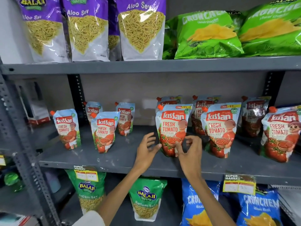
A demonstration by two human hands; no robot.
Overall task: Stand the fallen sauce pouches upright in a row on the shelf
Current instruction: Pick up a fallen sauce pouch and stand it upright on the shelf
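Observation:
Several Kissan tomato ketchup pouches stand upright on the grey middle shelf [114,159]. One large pouch [173,128] stands at the centre front. My left hand [149,148] is open just left of its base, fingertips near its lower edge. My right hand [189,148] is at its lower right corner, fingers spread and touching or nearly touching it. Two more large pouches [219,129] [281,132] stand to the right, with others behind. Smaller pouches [67,128] [105,130] stand on the left, two more behind them.
Purple Aloo Sev bags [86,30] and green Crunchem bags [206,33] fill the shelf above. Green Balaji bags [146,198] and blue Crunchem bags [200,204] sit below. A grey slotted upright [21,136] stands at the left. Yellow price tags [238,185] hang from the shelf's front edge.

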